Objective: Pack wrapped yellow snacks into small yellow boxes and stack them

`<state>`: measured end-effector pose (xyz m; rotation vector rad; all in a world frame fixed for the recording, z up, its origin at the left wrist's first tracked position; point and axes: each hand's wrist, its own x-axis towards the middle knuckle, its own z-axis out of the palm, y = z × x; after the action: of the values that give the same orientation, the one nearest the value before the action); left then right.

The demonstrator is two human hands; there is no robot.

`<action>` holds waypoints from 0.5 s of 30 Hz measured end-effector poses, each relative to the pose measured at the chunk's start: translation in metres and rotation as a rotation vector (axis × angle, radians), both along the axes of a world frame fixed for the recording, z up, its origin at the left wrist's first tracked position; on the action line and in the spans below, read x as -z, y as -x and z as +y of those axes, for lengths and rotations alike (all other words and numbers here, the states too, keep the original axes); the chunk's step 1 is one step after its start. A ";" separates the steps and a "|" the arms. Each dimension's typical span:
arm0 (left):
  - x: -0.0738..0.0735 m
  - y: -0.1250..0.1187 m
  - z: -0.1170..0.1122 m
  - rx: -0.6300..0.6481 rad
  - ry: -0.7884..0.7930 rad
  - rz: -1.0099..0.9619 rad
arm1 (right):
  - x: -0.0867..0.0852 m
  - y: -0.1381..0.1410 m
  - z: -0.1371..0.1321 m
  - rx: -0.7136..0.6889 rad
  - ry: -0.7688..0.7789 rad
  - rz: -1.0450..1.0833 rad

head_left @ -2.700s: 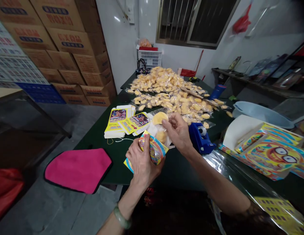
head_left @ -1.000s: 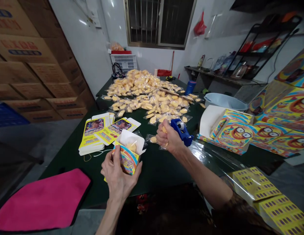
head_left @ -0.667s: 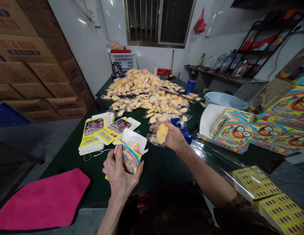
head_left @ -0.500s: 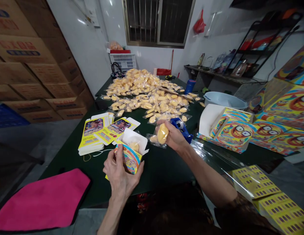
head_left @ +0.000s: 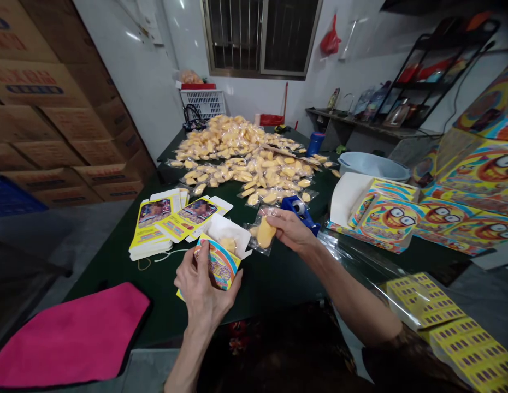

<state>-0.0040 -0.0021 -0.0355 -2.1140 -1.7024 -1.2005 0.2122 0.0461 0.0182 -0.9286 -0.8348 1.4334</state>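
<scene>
My left hand [head_left: 207, 284] is wrapped round a small colourful carton [head_left: 221, 265], its white flaps standing open towards the far side. A yellow piece [head_left: 228, 244] shows inside the carton's mouth. To the right, my right hand [head_left: 293, 229] pinches clear packets holding yellow oval pieces [head_left: 265, 232], just beside the carton's open flap and apart from it. Flat printed cartons [head_left: 155, 221] lie stacked left of the left hand. Behind the right hand stands a blue tape dispenser [head_left: 300, 212].
A large heap of wrapped yellow pieces [head_left: 233, 139] covers the table's far part. On the right are a display box of filled cartons [head_left: 391, 218], a pale blue basin [head_left: 372, 165] and yellow packs [head_left: 462, 338]. A pink-topped seat [head_left: 74, 338] sits at the left; brown boxes [head_left: 45, 82] line the wall.
My right hand has turned and shifted slightly, bringing the packets lower and a little closer to the carton. My left hand keeps its hold on the carton.
</scene>
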 end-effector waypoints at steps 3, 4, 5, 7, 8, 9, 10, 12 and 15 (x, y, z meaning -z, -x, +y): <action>-0.001 0.000 0.000 0.008 0.011 -0.020 | 0.002 -0.004 0.000 0.067 -0.028 -0.015; -0.001 0.000 0.000 0.007 0.012 -0.026 | 0.002 -0.006 0.000 0.113 -0.043 -0.023; 0.000 0.000 0.000 0.005 0.009 -0.031 | 0.003 -0.007 0.000 0.155 -0.055 -0.032; 0.000 0.001 0.002 0.001 -0.005 -0.036 | 0.003 -0.010 -0.001 0.222 -0.078 -0.058; 0.001 0.001 0.003 0.000 -0.013 -0.039 | 0.003 -0.011 -0.002 0.250 -0.090 -0.077; 0.001 0.001 0.004 0.002 -0.019 -0.043 | 0.003 -0.014 -0.003 0.278 -0.102 -0.101; 0.001 0.001 0.005 0.003 -0.020 -0.048 | 0.003 -0.016 -0.005 0.304 -0.113 -0.127; 0.001 0.001 0.008 -0.001 -0.009 -0.062 | 0.003 -0.023 -0.011 0.354 -0.131 -0.180; -0.001 0.001 0.011 -0.004 0.020 -0.064 | 0.000 -0.037 -0.022 0.412 -0.153 -0.254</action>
<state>-0.0054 0.0084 -0.0344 -2.1046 -1.7511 -1.2690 0.2493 0.0239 0.0180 -1.1043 -0.8651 0.8965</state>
